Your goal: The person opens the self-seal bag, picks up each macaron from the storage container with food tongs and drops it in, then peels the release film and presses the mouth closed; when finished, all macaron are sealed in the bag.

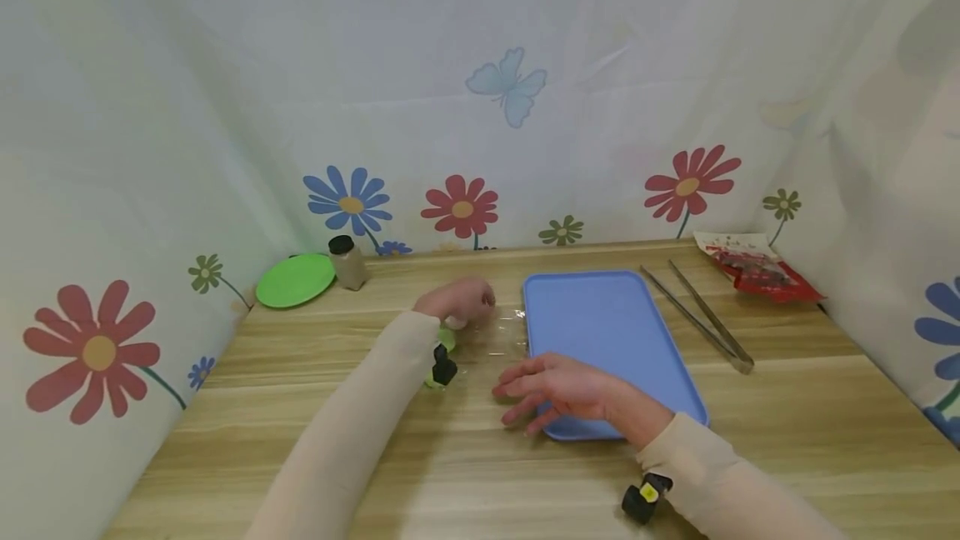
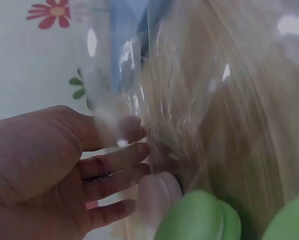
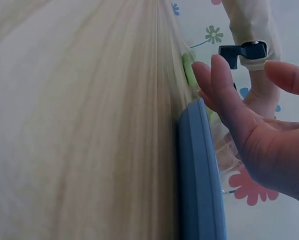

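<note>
Left of blue tray (image 1: 600, 332): clear film (image 1: 508, 333) near green rounds (image 2: 191, 220). Left hand (image 1: 459, 301) bent at film, cannot tell if pinching; right hand (image 1: 566, 390) spread, empty. Seems film-handling step; next calls for sure pinch.

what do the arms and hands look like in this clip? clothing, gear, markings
Long, plain cream sleeves on both arms: left sleeve, right sleeve. The left hand and right hand wear no gloves. A small, boxy black device sits at each wrist: left device, right device, the latter with a yellow patch. No cables visible.
</note>
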`<state>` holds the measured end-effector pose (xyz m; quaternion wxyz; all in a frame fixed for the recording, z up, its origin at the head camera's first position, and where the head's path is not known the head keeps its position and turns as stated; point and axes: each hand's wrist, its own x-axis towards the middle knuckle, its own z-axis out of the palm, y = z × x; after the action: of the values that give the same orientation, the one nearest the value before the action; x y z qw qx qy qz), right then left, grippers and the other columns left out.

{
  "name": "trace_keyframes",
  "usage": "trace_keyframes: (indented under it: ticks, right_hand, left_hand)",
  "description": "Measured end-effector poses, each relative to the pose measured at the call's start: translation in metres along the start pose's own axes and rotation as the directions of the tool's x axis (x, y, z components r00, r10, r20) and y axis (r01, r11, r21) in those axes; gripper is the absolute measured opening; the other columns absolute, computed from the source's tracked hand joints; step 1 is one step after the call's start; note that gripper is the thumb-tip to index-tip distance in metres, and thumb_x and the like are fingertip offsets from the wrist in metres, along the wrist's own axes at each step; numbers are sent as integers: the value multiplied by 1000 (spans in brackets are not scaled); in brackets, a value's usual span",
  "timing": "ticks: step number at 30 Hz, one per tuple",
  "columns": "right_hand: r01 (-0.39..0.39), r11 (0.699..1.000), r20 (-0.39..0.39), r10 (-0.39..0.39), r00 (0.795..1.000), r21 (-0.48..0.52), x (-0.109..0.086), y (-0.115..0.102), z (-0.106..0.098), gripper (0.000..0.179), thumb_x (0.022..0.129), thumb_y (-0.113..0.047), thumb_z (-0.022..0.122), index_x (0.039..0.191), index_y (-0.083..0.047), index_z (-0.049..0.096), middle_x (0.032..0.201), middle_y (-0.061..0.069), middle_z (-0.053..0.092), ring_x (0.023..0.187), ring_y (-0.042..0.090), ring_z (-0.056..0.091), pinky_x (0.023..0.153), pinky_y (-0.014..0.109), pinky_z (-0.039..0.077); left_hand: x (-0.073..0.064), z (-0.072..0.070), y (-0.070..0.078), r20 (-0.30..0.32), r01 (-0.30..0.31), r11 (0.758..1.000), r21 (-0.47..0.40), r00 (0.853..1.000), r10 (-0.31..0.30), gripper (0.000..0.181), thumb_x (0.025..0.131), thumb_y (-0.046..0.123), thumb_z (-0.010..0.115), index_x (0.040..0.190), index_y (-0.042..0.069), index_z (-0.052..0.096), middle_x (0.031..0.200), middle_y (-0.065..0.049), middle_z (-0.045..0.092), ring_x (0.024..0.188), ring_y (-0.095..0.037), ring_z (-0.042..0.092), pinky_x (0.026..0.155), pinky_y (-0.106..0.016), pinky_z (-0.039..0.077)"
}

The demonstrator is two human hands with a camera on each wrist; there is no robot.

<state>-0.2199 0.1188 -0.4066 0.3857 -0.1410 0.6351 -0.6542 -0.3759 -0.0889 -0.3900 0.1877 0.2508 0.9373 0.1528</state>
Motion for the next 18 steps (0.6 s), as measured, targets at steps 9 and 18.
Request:
trace_keyframes:
  ticks: [9, 18]
  right_hand:
    - [-10, 999, 50, 12, 999, -40, 2, 1, -2, 48, 101, -16, 57, 138, 12, 45, 142, 22, 54, 114, 37, 64, 77, 42, 58]
    - [15, 961, 2, -15, 1000, -277, -4, -18, -25, 48, 102, -23, 59, 136, 11, 51, 131, 22, 61, 113, 38, 64, 80, 45, 59]
  left_hand:
    - [-11, -4, -41, 39, 16, 999, -42, 999, -15, 18, 100, 16, 59, 94, 6, 73, 85, -6, 69, 74, -13, 56, 71, -28, 47]
    - [-62, -1, -81, 119, 26, 967, -255, 993, 4, 21, 102, 15, 51, 88, 4, 64, 75, -4, 60, 62, -14, 55, 59, -27, 49]
